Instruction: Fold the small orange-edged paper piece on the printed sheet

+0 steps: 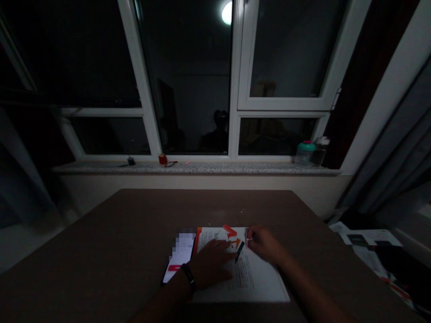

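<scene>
1. Reaching in from the bottom edge with left forearm (160, 299) and right forearm (311, 291), wearing a black band (188, 277) on the left wrist.
2. Laying the left hand (215, 260) across the page (266, 285), its fingers spreading loosely, released.
3. Curling the right hand (262, 244) at the page's upper right edge, fingers bending inward; failing to tell whether pinching the paper.
4. Having the page lying on the counter (117, 237) beneath both hands, showing print and orange-red shapes.
5. Showing a dark strip (239, 252) beside the left fingertips, pen or print being unclear.
6. Having a lit phone (183, 253) lying just left of the page.
</scene>
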Demonstrator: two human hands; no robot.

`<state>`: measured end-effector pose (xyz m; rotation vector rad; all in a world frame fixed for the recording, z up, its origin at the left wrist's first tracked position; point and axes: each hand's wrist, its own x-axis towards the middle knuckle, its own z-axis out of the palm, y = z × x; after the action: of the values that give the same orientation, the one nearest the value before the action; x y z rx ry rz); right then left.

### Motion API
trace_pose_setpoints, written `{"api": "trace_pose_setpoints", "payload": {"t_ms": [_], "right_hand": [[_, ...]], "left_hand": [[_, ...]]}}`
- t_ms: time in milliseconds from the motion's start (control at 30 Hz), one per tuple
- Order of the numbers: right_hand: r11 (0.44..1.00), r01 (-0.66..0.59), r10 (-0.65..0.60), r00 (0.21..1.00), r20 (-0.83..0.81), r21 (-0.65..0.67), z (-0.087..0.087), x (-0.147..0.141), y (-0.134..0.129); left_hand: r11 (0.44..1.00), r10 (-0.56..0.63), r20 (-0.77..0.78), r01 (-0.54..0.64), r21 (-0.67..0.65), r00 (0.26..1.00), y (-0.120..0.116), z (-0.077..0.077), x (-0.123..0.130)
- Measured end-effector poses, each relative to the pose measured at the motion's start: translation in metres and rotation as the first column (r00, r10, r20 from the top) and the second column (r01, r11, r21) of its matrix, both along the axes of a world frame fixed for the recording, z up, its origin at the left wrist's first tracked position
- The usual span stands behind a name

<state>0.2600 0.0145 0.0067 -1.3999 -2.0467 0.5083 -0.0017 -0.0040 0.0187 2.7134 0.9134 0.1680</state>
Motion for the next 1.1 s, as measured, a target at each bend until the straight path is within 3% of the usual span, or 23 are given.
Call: {"api": "trace_pose_setpoints", "payload": {"t_ms": [300,467,667,933,1100], "right_hand": [[0.99,-0.102,0.113,0.988,-0.11,0.1,-0.009,-0.027,-0.007],[0.987,-0.153,0.156,0.983,-0.095,0.038,-0.01,-0.027,-0.007],[0.999,-0.05,0.045,0.976,-0.214,-0.015,-0.013,-0.029,-0.005],[0.999,-0.033,0.036,0.989,-0.14,0.025,-0.015,-0.043,-0.006],[0.998,-0.066,0.063,0.982,-0.178,-0.014,-0.019,-0.041,-0.001]], "left_hand": [[1.0,-0.016,0.077,0.018,-0.023,0.997,-0.002,0.005,0.001],[0.999,-0.004,0.107,0.008,-0.036,0.994,-0.001,0.003,0.0],[0.999,0.008,0.072,-0.005,-0.035,0.997,-0.002,0.003,0.001],[1.0,0.001,0.072,0.001,-0.02,0.997,-0.002,0.003,0.0],[1.0,-0.014,0.066,0.016,-0.022,0.998,-0.003,0.007,0.001]]}}
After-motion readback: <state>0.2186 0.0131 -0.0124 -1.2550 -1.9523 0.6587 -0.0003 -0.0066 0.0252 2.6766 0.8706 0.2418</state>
